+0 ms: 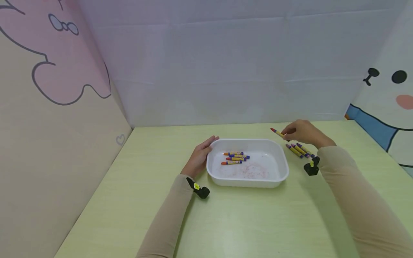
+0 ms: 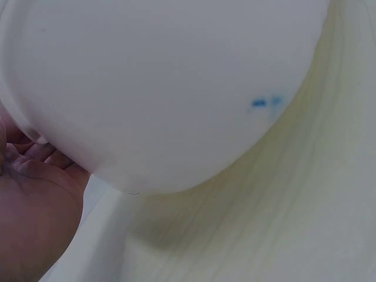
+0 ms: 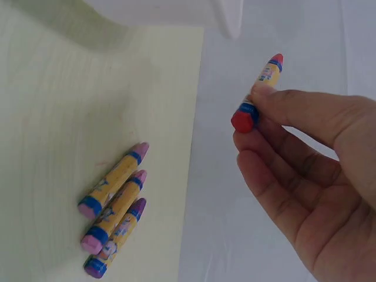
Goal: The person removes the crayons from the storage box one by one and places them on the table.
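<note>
A red crayon (image 3: 267, 76) with a yellow wrapper is pinched between the thumb and fingers of my right hand (image 1: 302, 133), held beyond the tray's far right corner. Three pink and purple crayons (image 1: 297, 151) lie side by side on the table just below that hand. My left hand (image 1: 197, 159) grips the left side of a white plastic tray (image 1: 246, 182), its fingers beneath the rim in the left wrist view (image 2: 44, 188). Inside the tray, several orange, red and blue crayons (image 1: 235, 158) rest in a loose row toward the left.
The pale green tabletop (image 1: 251, 222) carries the tray near its middle. A white cloth backdrop (image 1: 226, 71) rises along the far edge. Cartoon-printed panels stand at the left (image 1: 71, 143) and right (image 1: 384, 107). Reddish marks stain the tray floor.
</note>
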Motion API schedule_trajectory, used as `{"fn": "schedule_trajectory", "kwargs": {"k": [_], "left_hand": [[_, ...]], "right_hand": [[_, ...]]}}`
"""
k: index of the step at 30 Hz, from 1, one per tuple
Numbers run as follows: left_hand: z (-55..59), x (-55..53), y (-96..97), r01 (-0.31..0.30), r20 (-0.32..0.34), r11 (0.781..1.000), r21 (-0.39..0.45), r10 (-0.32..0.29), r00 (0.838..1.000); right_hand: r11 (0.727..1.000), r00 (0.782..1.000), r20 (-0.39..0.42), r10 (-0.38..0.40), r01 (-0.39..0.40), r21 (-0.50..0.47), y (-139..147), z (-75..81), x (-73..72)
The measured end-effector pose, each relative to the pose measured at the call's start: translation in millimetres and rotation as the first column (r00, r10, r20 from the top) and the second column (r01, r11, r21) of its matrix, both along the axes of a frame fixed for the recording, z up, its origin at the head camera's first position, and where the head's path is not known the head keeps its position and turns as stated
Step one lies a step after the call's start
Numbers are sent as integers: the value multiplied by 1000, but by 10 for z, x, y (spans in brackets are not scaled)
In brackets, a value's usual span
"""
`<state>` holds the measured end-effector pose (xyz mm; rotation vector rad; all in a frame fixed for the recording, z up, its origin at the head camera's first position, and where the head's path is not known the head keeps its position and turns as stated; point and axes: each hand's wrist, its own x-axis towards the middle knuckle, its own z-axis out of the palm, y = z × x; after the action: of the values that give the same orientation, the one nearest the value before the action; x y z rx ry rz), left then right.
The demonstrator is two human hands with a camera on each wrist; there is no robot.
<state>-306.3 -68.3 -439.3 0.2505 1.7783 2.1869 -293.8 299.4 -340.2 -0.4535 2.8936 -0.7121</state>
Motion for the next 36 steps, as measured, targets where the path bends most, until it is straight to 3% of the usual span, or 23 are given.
{"fn": "schedule_trajectory", "kwargs": {"k": [13, 26, 36], "left_hand": [[-6, 20, 4, -23, 13, 1000, -6, 24, 1000], [5, 39, 8, -19, 26, 1000, 12, 19, 999], [8, 32, -5, -14, 19, 1000, 15, 14, 1000]], "right_hand": [[986, 983, 78, -163, 161, 32, 447, -226, 121], [975, 971, 105, -213, 204, 86, 722, -441, 207], [969, 964, 119, -238, 228, 90, 791, -512, 228]]}}
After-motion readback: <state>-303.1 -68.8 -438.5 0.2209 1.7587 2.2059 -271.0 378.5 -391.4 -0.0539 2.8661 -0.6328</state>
